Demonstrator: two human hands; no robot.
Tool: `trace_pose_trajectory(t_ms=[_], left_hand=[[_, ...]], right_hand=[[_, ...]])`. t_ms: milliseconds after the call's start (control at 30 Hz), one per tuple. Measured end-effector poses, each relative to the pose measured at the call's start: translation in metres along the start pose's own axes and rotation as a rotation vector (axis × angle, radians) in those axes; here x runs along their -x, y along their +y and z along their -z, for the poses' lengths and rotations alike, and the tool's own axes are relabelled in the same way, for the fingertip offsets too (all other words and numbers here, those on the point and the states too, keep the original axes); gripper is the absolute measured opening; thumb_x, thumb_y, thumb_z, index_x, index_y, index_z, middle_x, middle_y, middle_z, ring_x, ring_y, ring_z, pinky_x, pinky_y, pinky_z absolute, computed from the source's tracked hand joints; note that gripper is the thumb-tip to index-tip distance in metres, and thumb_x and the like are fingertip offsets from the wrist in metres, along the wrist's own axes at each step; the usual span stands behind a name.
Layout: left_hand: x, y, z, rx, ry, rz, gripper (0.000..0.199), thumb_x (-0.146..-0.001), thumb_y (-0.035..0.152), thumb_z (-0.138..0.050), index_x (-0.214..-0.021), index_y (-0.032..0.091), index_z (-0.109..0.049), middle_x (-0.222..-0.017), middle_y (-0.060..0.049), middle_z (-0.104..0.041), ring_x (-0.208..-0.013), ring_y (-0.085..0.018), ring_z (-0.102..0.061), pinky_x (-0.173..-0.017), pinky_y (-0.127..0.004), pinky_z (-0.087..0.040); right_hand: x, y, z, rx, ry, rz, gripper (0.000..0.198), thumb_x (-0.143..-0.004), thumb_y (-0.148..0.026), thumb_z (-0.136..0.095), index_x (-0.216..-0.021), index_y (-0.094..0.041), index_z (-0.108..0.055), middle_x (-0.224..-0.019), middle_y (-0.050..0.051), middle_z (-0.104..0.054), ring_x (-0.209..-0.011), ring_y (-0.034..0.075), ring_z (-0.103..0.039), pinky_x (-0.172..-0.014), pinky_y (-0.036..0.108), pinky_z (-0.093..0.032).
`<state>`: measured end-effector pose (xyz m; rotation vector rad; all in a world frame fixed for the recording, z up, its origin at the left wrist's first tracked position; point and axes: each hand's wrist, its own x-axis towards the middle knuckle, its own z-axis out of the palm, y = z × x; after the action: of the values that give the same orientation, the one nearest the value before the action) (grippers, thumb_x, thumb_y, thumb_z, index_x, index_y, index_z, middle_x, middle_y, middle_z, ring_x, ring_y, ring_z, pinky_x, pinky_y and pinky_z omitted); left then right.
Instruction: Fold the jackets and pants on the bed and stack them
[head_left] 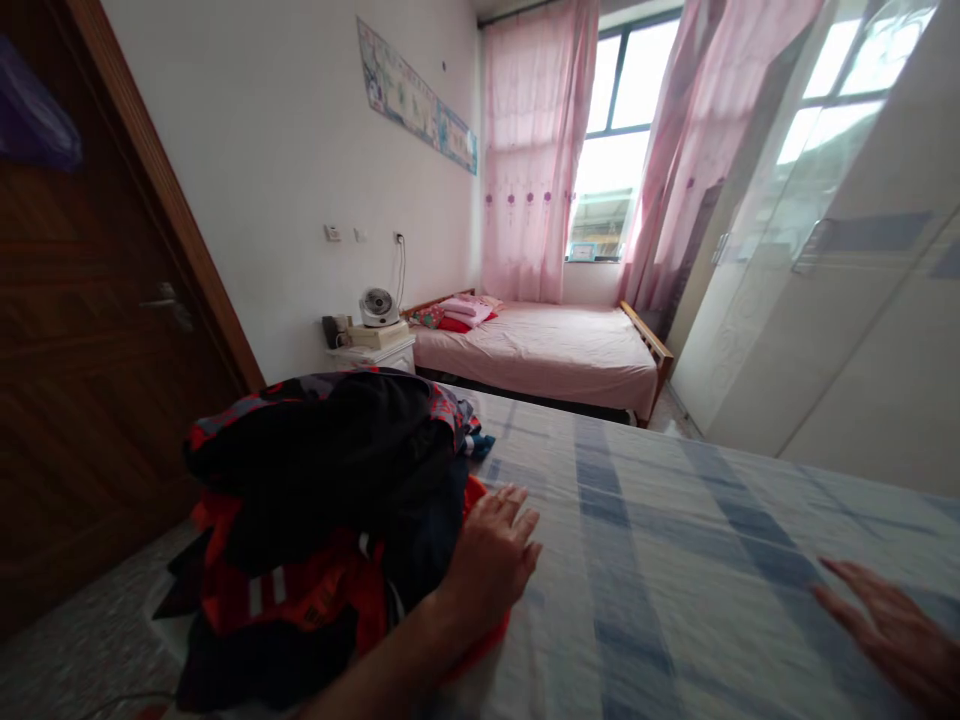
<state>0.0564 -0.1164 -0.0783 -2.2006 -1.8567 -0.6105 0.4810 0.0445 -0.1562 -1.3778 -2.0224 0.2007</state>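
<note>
Fingers point(526, 524) of the left hand point(491, 555) are lying loosely spread beside the heap of clothes point(315, 550), seemingly gripping nothing; whether they are touching it, I cannot tell. The right hand point(892, 630) is lying open, seemingly empty, on or just above the striped sheet point(645, 560). The heap is bulging high at the sheet's left side, so a sideways push could be sending its black top garment point(360, 435) down to the floor point(52, 640).

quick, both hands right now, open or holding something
Left hand: open, at the edge of the clothes pile.
Right hand: open, over the blue-and-white sheet, holding nothing visible.
</note>
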Motion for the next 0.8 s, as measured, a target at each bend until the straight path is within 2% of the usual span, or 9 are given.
trace_pose_trajectory(t_ms=[67, 133, 233, 300, 367, 433, 533, 667, 800], left_hand=[[0.008, -0.002, 0.040, -0.061, 0.247, -0.090, 0.033, -0.088, 0.022, -0.047, -0.119, 0.018, -0.057, -0.135, -0.009, -0.051, -0.128, -0.022, -0.043, -0.107, -0.039, -0.037], [0.020, -0.012, 0.084, -0.153, 0.472, -0.101, 0.035, -0.086, 0.017, -0.050, -0.121, 0.018, -0.055, -0.134, -0.010, -0.051, -0.128, -0.022, -0.043, -0.105, -0.039, -0.038], [0.043, -0.045, 0.140, -0.306, 0.691, 0.056, 0.042, -0.084, 0.020, -0.055, -0.125, 0.022, -0.052, -0.135, -0.008, -0.050, -0.126, -0.024, -0.045, -0.106, -0.042, -0.037], [0.058, -0.077, 0.161, -0.386, 0.758, 0.240, 0.043, -0.086, 0.028, -0.051, -0.128, 0.020, -0.050, -0.137, -0.009, -0.047, -0.127, -0.026, -0.043, -0.108, -0.043, -0.033], [0.070, -0.112, 0.172, -0.422, 0.723, 0.429, 0.053, -0.088, 0.041, -0.044, -0.133, 0.012, -0.046, -0.139, -0.015, -0.043, -0.130, -0.029, -0.038, -0.110, -0.044, -0.029], [0.078, -0.144, 0.175, -0.362, 0.580, 0.595, 0.072, -0.085, 0.053, -0.041, -0.137, 0.004, -0.037, -0.139, -0.020, -0.041, -0.130, -0.033, -0.037, -0.109, -0.045, -0.029], [0.082, -0.172, 0.176, -0.152, 0.372, 0.743, 0.079, -0.080, 0.063, -0.043, -0.136, 0.008, -0.039, -0.132, -0.017, -0.050, -0.121, -0.032, -0.047, -0.101, -0.044, -0.037], [0.069, -0.169, 0.188, 0.000, 0.380, 0.595, 0.045, -0.083, 0.058, -0.043, -0.091, 0.019, -0.063, -0.092, -0.003, -0.063, -0.089, -0.022, -0.060, -0.082, -0.031, -0.044], [0.038, -0.152, 0.214, 0.147, 0.555, 0.568, 0.029, -0.084, 0.045, -0.052, -0.088, 0.019, -0.063, -0.082, 0.003, -0.059, -0.080, -0.015, -0.055, -0.069, -0.022, -0.041]], right_hand=[[0.004, -0.015, -0.019, 0.007, -0.045, 0.015, 0.045, -0.078, -0.063, -0.041, -0.113, -0.042, -0.060, -0.125, 0.013, -0.056, -0.123, 0.035, -0.045, -0.097, 0.055, -0.041], [0.002, -0.051, -0.038, 0.013, -0.135, 0.069, 0.055, -0.079, -0.061, -0.042, -0.123, -0.030, -0.056, -0.136, 0.012, -0.048, -0.126, 0.033, -0.043, -0.104, 0.054, -0.036], [-0.009, -0.127, -0.055, -0.016, -0.202, 0.182, 0.054, -0.083, -0.050, -0.045, -0.127, -0.021, -0.052, -0.139, 0.012, -0.044, -0.125, 0.030, -0.045, -0.104, 0.051, -0.037], [-0.018, -0.179, -0.059, -0.111, -0.268, 0.253, 0.047, -0.086, -0.043, -0.043, -0.126, -0.021, -0.052, -0.137, 0.011, -0.047, -0.121, 0.027, -0.050, -0.102, 0.046, -0.040], [-0.029, -0.228, -0.064, -0.254, -0.379, 0.251, 0.043, -0.087, -0.040, -0.043, -0.125, -0.022, -0.053, -0.131, 0.010, -0.054, -0.113, 0.024, -0.056, -0.097, 0.041, -0.045], [-0.042, -0.272, -0.073, -0.422, -0.478, 0.180, 0.043, -0.087, -0.042, -0.045, -0.122, -0.020, -0.055, -0.121, 0.011, -0.060, -0.103, 0.023, -0.061, -0.090, 0.038, -0.048], [-0.061, -0.332, -0.097, -0.760, -0.637, 0.046, 0.040, -0.083, -0.048, -0.053, -0.109, -0.019, -0.061, -0.108, 0.008, -0.066, -0.097, 0.021, -0.062, -0.080, 0.031, -0.050], [-0.079, -0.398, -0.137, -1.077, -0.826, -0.211, 0.036, -0.076, -0.052, -0.060, -0.082, -0.016, -0.061, -0.076, 0.003, -0.066, -0.068, 0.015, -0.063, -0.054, 0.023, -0.046], [-0.101, -0.435, -0.145, -1.225, -0.708, -0.228, 0.019, -0.068, -0.031, -0.065, -0.067, -0.017, -0.052, -0.050, -0.006, -0.048, -0.043, 0.007, -0.046, -0.043, 0.020, -0.036]])
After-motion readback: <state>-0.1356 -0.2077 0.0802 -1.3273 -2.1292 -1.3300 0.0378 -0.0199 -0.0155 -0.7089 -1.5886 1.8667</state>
